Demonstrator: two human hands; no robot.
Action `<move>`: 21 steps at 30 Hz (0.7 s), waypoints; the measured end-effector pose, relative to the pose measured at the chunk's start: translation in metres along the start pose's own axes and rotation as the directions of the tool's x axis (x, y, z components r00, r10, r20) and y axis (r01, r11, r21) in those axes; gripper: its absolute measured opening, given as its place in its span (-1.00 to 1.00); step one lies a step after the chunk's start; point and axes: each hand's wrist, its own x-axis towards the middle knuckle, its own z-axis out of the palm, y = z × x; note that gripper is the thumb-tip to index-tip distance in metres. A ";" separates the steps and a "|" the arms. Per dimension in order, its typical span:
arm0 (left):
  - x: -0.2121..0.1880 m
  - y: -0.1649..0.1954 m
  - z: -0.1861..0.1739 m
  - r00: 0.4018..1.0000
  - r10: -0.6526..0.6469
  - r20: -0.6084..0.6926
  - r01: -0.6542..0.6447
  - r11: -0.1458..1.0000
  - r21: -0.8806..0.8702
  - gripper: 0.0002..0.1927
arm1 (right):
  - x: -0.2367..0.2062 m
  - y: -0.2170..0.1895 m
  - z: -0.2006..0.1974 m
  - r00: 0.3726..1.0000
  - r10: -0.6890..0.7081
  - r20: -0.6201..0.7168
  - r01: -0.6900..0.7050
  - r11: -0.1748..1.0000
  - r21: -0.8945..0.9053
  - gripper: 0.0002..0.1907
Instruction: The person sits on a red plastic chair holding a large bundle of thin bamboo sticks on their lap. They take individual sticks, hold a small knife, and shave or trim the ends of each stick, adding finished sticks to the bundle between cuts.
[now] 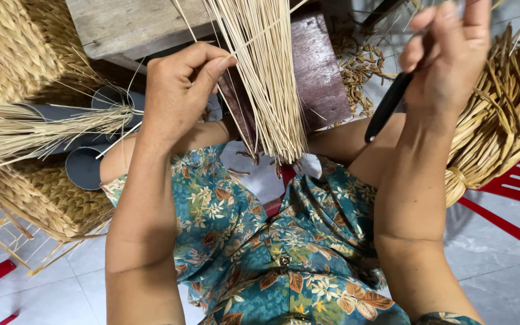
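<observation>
A bundle of thin pale reeds [269, 78] is held upright over the lap, in front of a dark wooden block [320, 66]. The left hand [179, 90] is closed beside the bundle on its left, a few single strands being pinched between thumb and fingers. To the right of the bundle, the right hand [446, 57] is curled around a black-handled tool [389, 105]. Woven straw baskets [37, 192] are seen far left of the bundle; their contents cannot be told. Grey tubes [85, 165] lie beside them, loose reeds being laid across. Coarser straw [507, 114] is heaped right of the bundle.
</observation>
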 end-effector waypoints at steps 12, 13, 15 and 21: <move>0.000 0.003 0.019 0.996 0.005 0.090 -0.010 0.998 0.062 -0.88 | -0.042 0.044 0.094 0.868 0.351 0.352 -0.265 0.926 -0.270 -0.55; -0.001 0.002 0.017 0.996 0.001 0.091 -0.005 0.999 0.041 -0.88 | -0.038 0.042 0.089 0.887 0.324 0.328 -0.244 0.934 -0.262 -0.56; -0.002 0.002 0.014 0.996 0.010 0.094 -0.012 1.000 0.024 -0.89 | -0.031 0.035 0.075 0.923 0.270 0.276 -0.201 0.946 -0.253 -0.57; -0.002 0.000 0.006 0.995 0.034 0.095 -0.037 0.999 0.025 -0.89 | -0.012 0.022 0.032 0.970 0.136 0.203 -0.107 0.984 -0.145 -0.69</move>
